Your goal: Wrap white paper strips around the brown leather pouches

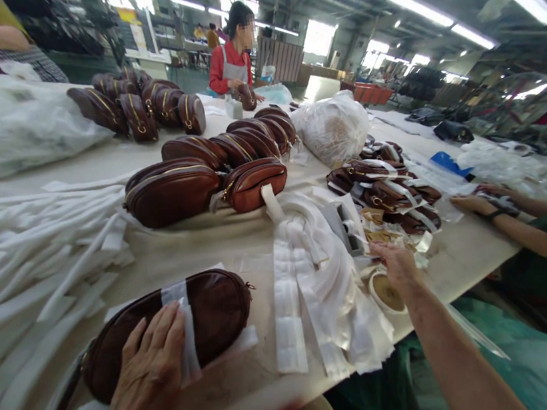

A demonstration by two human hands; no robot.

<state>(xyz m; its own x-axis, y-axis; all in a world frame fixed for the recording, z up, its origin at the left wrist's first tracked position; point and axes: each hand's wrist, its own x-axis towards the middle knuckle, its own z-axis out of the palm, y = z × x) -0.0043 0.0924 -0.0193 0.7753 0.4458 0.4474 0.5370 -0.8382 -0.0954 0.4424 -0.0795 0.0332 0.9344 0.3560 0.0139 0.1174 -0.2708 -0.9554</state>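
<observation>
Nearest the camera, the left hand (155, 355) lies palm down across a dark brown pouch (220, 313), fingers extended and slightly bent, pressing on the translucent band (186, 337) around its middle rather than gripping it. The pouch sits on the pale table (209, 254), toward its near side, its long axis slanting from lower left to upper right, roughly along the near edge. One rounded end, with a small gold ring (250, 287), points right and away; the other points back toward the lower left, close to the loose white foam strips (54, 261). Bare tabletop shows between pouch and near edge, and again behind it, up to the grouped brown pouches (173, 191). To its right there's a narrower gap before the heap of white strips (314, 287), whose ends reach almost to the table edge. Beyond that heap the right hand (396, 263) reaches in, fingers partly bent and thumb side toward the grey holder (350, 228); I cannot tell whether its fingertips have hold of anything. Just beneath it sits a tape roll (386, 292), close to the edge, while farther right a co-worker's hands (485, 202) work well apart from it.
</observation>
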